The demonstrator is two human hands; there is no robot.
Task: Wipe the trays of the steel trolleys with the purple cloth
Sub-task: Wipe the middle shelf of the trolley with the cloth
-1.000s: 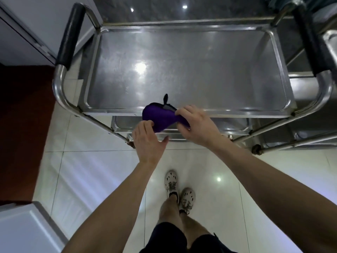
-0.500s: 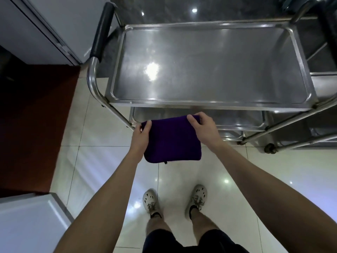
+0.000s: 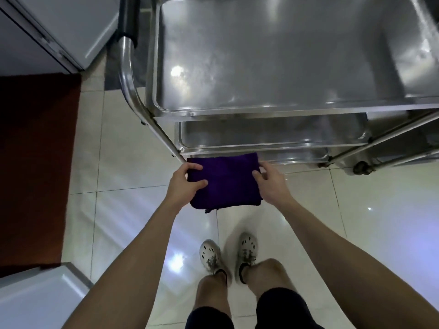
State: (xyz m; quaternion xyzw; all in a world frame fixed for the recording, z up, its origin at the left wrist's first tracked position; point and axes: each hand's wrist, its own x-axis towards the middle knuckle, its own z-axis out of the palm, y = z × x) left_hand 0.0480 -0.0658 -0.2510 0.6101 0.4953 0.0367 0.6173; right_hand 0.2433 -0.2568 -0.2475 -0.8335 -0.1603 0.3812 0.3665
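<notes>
The purple cloth (image 3: 225, 181) is folded into a flat rectangle and held in the air between my hands, just in front of the steel trolley. My left hand (image 3: 184, 184) grips its left edge, thumb on top. My right hand (image 3: 270, 184) grips its right edge. The trolley's top tray (image 3: 273, 108) fills the upper part of the view, shiny and bare. A lower tray (image 3: 261, 147) shows beneath its front rim, and a bottom tray edge lies just beyond the cloth.
The trolley's curved steel handle with a black grip (image 3: 127, 17) stands at the left. A grey cabinet (image 3: 59, 32) and a dark red mat (image 3: 35, 162) lie to the left, another grey unit (image 3: 35, 302) at bottom left. A second trolley's frame and castor (image 3: 361, 167) are at right.
I have stepped closer to the trolley and the view has tilted down. The cloth, bunched a second ago, is now spread flat and held lower between both hands.
</notes>
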